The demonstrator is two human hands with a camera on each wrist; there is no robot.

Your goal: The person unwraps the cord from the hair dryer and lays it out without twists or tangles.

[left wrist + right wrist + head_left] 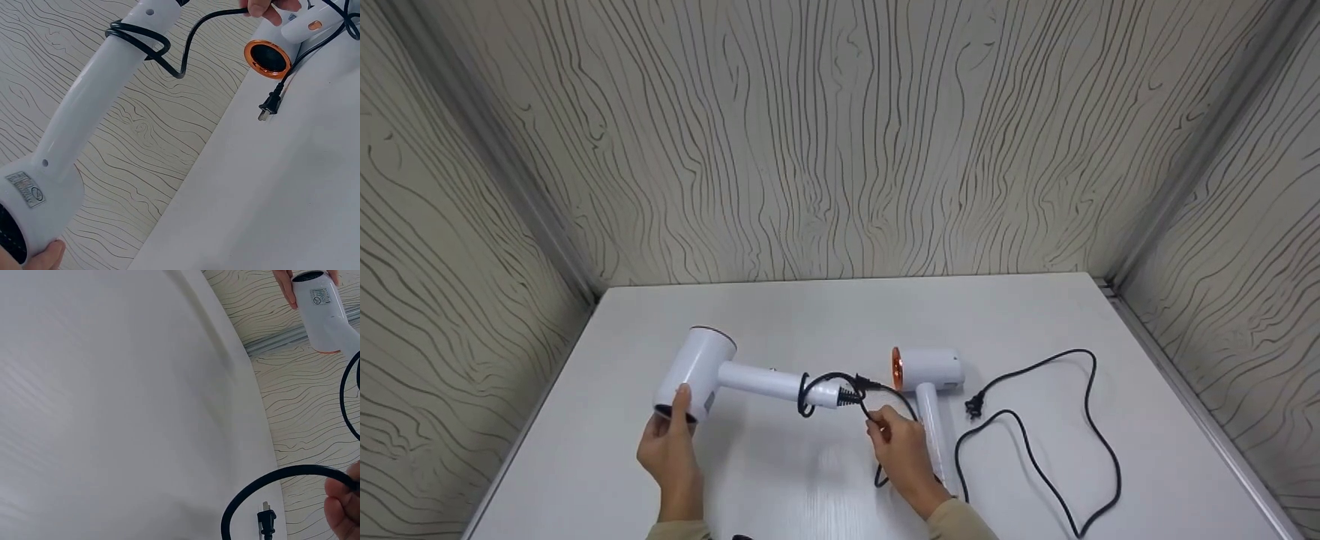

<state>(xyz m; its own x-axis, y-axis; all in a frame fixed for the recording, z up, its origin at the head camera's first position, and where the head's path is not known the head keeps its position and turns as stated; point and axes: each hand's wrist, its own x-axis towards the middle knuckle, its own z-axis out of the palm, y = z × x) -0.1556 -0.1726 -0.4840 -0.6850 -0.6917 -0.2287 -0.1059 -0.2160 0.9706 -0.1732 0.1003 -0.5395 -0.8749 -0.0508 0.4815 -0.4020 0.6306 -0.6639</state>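
Pale walls (840, 135) with dark wood-grain lines stand behind and beside a white counter (780, 311). Left of centre, a white hair dryer (697, 371) is held above the counter, its handle pointing right. To its right lies a second hair dryer (934, 367), its orange-rimmed end facing left. A long black cord (1118, 472) winds over the counter's right side. The left hand (671, 454) grips the first dryer's near end, thumb and fingers around the barrel. The right hand (906, 454) pinches a thin cord (304, 469), which loops around that dryer's handle. One plug (975, 406) lies right of the second dryer, another (271, 104) just left.
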